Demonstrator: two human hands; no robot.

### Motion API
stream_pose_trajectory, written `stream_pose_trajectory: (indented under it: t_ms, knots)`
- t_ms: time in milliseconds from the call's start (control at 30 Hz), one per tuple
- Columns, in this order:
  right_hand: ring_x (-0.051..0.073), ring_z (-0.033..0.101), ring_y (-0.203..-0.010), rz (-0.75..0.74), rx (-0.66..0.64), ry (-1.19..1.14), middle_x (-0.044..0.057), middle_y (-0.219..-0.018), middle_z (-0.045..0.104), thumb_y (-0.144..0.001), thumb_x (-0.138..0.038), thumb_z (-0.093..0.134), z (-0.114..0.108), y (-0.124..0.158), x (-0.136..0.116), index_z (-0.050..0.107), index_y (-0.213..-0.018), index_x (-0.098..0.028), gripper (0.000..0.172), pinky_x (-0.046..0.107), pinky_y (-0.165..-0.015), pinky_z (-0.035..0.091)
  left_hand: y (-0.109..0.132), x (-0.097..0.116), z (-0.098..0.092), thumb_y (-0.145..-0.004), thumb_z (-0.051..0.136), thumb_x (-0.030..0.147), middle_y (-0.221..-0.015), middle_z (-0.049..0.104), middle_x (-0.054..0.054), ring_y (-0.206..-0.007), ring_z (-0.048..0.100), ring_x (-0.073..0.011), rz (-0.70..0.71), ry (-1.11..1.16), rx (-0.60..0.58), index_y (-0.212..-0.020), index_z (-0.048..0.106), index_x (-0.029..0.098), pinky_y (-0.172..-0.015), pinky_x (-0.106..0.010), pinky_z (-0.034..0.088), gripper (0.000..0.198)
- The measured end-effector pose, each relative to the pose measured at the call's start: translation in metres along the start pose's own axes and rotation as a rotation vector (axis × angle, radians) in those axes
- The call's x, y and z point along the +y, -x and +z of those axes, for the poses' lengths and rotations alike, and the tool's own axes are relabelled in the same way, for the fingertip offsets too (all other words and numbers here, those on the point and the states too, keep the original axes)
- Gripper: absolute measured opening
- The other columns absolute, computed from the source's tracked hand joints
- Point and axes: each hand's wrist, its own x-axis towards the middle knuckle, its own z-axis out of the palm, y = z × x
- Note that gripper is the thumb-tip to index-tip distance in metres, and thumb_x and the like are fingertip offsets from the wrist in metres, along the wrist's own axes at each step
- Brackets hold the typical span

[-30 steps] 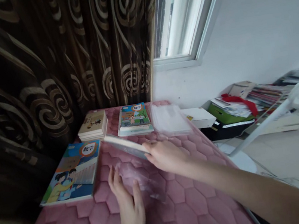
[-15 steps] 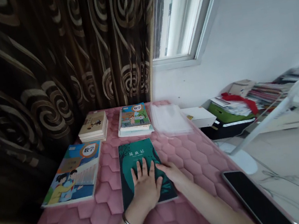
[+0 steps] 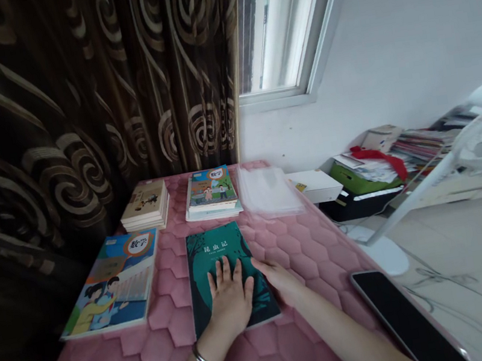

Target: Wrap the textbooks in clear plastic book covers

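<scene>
A dark green paperback book [image 3: 214, 258] with white characters on its cover lies flat on the pink quilted cover. My left hand [image 3: 228, 298], a silver bangle on its wrist, rests palm down on the book with fingers spread. Turned on its side, my right hand [image 3: 281, 279] is at the book's right edge, thumb uppermost. Its other fingers are partly hidden, and I see nothing held in it.
A blue textbook [image 3: 115, 286] lies at left. Behind are a stack of tan books [image 3: 144, 202], a book stack [image 3: 210, 191] and clear plastic sleeves [image 3: 270, 191]. A phone [image 3: 403, 313] lies at the right edge; a white fan [image 3: 425, 191] stands beyond.
My right thumb has slid off the cover to the book's right edge. My left hand stays flat on the book. The whole view has shifted slightly.
</scene>
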Motion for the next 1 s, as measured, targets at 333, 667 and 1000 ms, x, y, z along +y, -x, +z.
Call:
stream_pose_trajectory:
  t_ms: [333, 667, 1000]
  knots:
    - [0.026, 0.069, -0.085, 0.03, -0.093, -0.203, 0.009, -0.081, 0.075, -0.068, -0.039, 0.074, 0.003, 0.006, 0.007, 0.07, -0.086, -0.017, 0.029, 0.034, -0.072, 0.054, -0.014, 0.049, -0.046, -0.081, 0.051, 0.046, -0.152, 0.02, -0.034, -0.138, 0.024, -0.0484, -0.194, 0.044, -0.258, -0.149, 0.018, 0.0, -0.096, -0.056, 0.042, 0.088]
    - [0.023, 0.069, -0.073, 0.065, -0.149, -0.231, 0.008, -0.07, 0.073, -0.063, -0.038, 0.079, 0.001, 0.006, 0.012, 0.069, -0.074, -0.016, 0.026, 0.03, -0.062, 0.052, -0.009, 0.052, -0.041, -0.081, 0.048, 0.023, -0.151, 0.024, -0.033, -0.139, 0.028, -0.043, -0.217, 0.005, -0.231, -0.149, 0.018, 0.001, -0.099, -0.05, 0.042, 0.077]
    - [0.025, 0.069, -0.078, 0.005, -0.043, -0.198, 0.008, -0.069, 0.072, -0.057, -0.031, 0.075, 0.01, 0.014, 0.008, 0.063, -0.061, -0.018, 0.019, 0.031, -0.065, 0.05, -0.003, 0.064, -0.032, -0.08, 0.051, 0.023, -0.15, 0.027, -0.032, -0.136, 0.032, -0.045, -0.274, -0.069, -0.15, -0.149, 0.022, 0.003, -0.093, -0.053, 0.047, 0.078]
